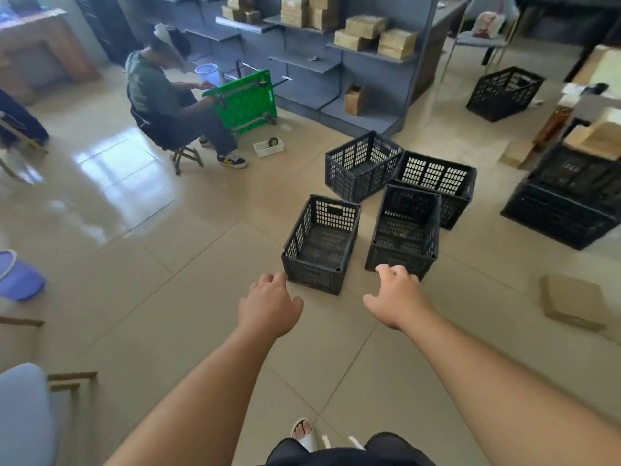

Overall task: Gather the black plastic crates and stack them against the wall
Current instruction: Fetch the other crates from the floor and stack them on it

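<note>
1. Black plastic crates [389, 169] with slotted walls stand open side up in a loose cluster of four on the beige tiled floor [168, 264], in front of the grey metal shelving [366, 72].
2. The near left crate [321, 245] stands by itself, with a strip of floor between it and the near right crate [405, 230].
3. The far left crate [361, 164] and the far right crate [437, 183] meet at a corner. The near right crate stands close against the far right one.
4. A fifth black crate [504, 94] sits well apart at the back right. A stack of black crates [564, 203] at the right edge bears cardboard boxes [598, 136].
5. The left hand [268, 306] reaches forward palm down, fingers loosely curled and holding nothing. Its fingertips are just beside the near corner of the near left crate; whether they touch it cannot be told.
6. The right hand [398, 297] is stretched out likewise, fingers loosely bent with nothing in them, in front of the near wall of the near right crate.
7. A seated person [158, 102] on a stool faces a green plastic panel [248, 102] standing on edge by the shelving.
8. A flat brown cardboard box [571, 306] lies on the floor to the right, and a purple plastic bucket [16, 277] lies at the left edge.
</note>
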Available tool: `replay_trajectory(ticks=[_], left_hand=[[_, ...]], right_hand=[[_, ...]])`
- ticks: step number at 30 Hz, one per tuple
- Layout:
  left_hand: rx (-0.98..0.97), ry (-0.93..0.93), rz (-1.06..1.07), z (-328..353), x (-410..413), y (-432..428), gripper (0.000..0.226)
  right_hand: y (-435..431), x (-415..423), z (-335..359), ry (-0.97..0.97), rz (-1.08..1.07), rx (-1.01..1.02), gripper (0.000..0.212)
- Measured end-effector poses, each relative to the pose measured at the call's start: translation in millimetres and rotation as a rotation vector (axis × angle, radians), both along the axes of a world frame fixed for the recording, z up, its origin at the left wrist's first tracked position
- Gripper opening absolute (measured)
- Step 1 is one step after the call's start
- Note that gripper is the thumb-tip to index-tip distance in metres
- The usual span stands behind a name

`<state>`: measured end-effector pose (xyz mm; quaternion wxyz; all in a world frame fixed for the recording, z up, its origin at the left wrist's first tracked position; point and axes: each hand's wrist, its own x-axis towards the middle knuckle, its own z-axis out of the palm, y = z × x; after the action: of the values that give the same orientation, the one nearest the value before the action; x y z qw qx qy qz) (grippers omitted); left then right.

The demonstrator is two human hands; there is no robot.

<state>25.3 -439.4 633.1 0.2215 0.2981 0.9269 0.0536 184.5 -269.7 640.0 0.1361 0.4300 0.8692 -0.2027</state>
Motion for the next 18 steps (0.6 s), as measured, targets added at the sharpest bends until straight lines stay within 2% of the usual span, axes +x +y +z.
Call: replay_trajectory(ticks=[9, 18], left_hand=[[-0.006, 0.000, -0.359, -0.7, 5.3, 167.8, 0.057], [0.024, 0.012, -0.449, 5.2, 59.7, 353.4, 0.056]], right_hand=[[111.7, 41.9, -13.1, -0.015, -0.333, -0.010, 0.062], [270.1, 97.1, -5.7, 0.029, -0.400, -0.003, 0.059]])
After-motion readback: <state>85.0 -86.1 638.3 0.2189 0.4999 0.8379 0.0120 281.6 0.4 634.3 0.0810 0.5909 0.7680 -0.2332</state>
